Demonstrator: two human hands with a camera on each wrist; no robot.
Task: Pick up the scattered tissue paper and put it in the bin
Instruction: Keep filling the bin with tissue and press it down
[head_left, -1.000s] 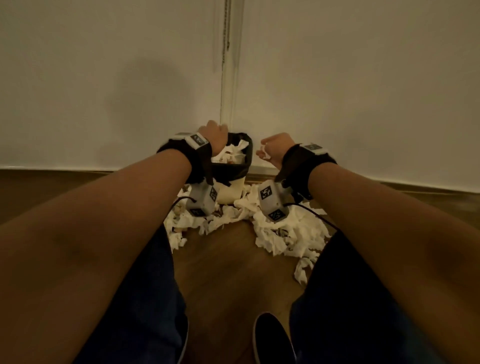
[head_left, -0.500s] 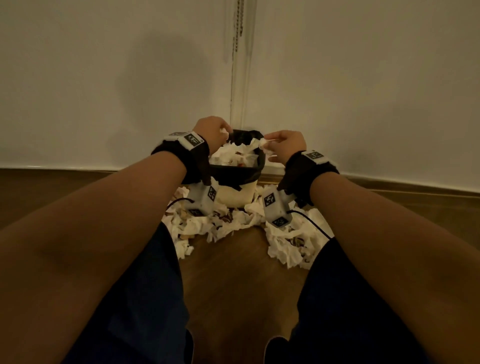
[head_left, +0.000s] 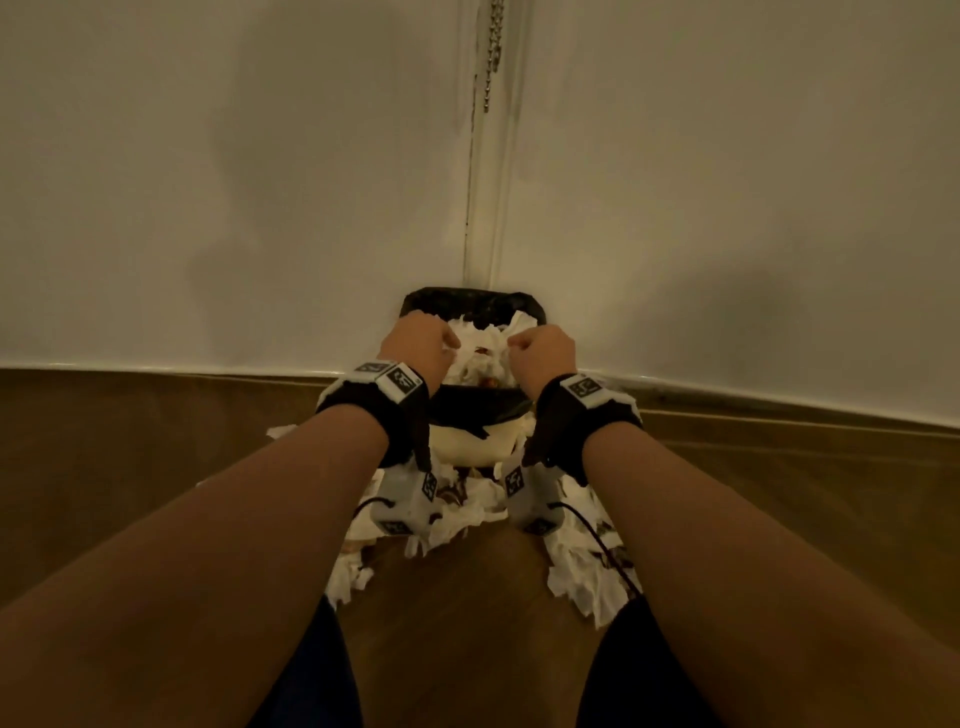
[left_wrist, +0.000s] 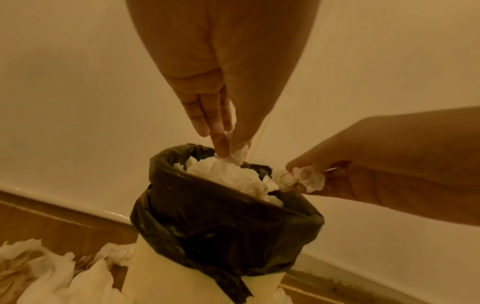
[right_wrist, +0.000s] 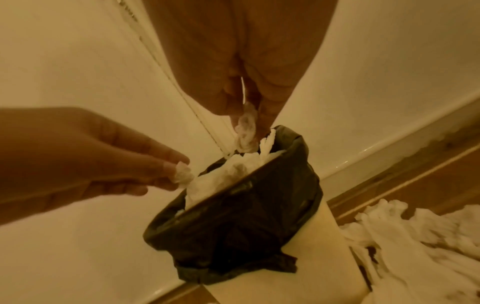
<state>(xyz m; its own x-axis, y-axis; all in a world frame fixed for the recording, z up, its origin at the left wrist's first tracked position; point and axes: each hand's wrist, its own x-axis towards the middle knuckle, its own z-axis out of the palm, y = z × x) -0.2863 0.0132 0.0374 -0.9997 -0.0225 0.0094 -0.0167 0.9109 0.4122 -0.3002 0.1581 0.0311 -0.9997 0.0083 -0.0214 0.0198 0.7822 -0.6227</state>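
- Holding one small wad of tissue each, two hands hang over one bin (head_left: 470, 431): the left hand (head_left: 418, 347) and the right hand (head_left: 544, 358).
- The left hand's fingers (left_wrist: 219, 131) pinch a small wad (left_wrist: 235, 157) right above the heap of tissue in the bin (left_wrist: 233, 179).
- The right hand pinches a second wad (left_wrist: 302, 181) just over the bin's rim.
- One black bag (left_wrist: 221, 230) lines the bin, folded down over its pale wall.
- Many torn tissue pieces on the floor (head_left: 587, 577) lie around the bin's foot, too many to count.
- From the head view, both hands look like closed fists and the wads barely show.
- Each wrist view shows both wads clearly, pinched at the fingertips.
- Only the head view shows one bead chain (head_left: 492, 52) hanging on the wall (head_left: 234, 182), two wrist bands (head_left: 384, 395) and the wood floor (head_left: 130, 441).
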